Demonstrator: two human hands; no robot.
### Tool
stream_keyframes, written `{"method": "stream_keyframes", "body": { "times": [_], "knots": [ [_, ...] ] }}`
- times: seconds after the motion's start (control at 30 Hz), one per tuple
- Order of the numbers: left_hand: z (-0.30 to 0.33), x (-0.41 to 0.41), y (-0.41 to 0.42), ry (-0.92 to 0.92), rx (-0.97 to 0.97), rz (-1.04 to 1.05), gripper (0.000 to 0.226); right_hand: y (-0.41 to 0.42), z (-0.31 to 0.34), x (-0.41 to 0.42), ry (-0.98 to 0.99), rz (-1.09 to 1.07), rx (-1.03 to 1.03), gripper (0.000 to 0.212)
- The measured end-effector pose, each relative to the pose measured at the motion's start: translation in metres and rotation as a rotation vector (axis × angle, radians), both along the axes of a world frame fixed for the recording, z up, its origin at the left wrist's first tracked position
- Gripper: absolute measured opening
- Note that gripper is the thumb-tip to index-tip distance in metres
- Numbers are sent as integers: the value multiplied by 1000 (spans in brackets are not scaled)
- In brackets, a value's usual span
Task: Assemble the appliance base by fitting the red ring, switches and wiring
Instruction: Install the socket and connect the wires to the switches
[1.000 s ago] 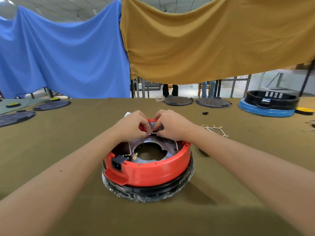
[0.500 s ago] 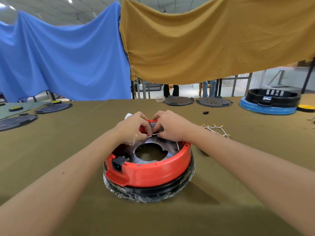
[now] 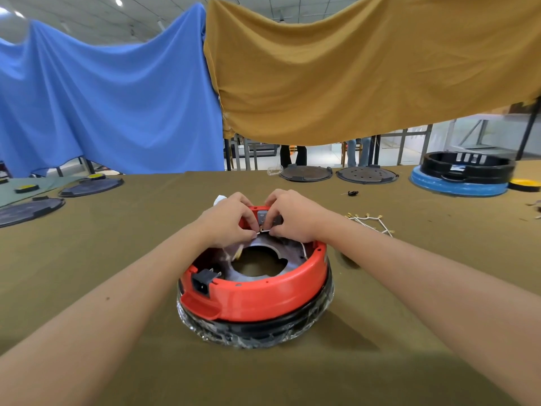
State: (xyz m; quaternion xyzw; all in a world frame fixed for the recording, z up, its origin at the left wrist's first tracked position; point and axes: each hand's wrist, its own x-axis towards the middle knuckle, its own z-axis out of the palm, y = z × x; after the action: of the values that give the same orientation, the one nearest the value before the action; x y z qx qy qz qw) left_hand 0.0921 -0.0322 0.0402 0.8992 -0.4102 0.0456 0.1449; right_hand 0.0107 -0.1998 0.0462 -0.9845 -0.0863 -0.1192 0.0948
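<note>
Both hands, left (image 3: 231, 222) and right (image 3: 294, 218), pinch a white wire (image 3: 265, 230) at the far rim of the red ring (image 3: 257, 297), beside a grey switch (image 3: 262, 216); spare wiring (image 3: 370, 222) lies near on the desk (image 3: 117, 259).

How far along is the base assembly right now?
Done: red ring sits on the black base; black power socket fitted. In hand: left hand and right hand pinch a white wire at the far-side switch. Left: spare wires lie unused.

blue cloth (image 3: 111, 98), ochre cloth (image 3: 366, 74) (both draped)
</note>
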Motion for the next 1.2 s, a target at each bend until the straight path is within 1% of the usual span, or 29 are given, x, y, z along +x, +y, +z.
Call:
{"method": "stream_keyframes", "body": {
  "times": [0.13,0.37,0.97,1.2],
  "knots": [
    [1,-1,0,21,-20,-16,13,-2,0,2,15,14,36,11],
    [1,-1,1,27,-33,-51,16,-2,0,3,18,10,98,11],
    [0,1,0,1,5,-46,14,-4,-1,5,12,16,112,9],
    [-1,1,-1,-1,-27,-39,15,-3,-2,6,4,-3,95,9]
  ]
}}
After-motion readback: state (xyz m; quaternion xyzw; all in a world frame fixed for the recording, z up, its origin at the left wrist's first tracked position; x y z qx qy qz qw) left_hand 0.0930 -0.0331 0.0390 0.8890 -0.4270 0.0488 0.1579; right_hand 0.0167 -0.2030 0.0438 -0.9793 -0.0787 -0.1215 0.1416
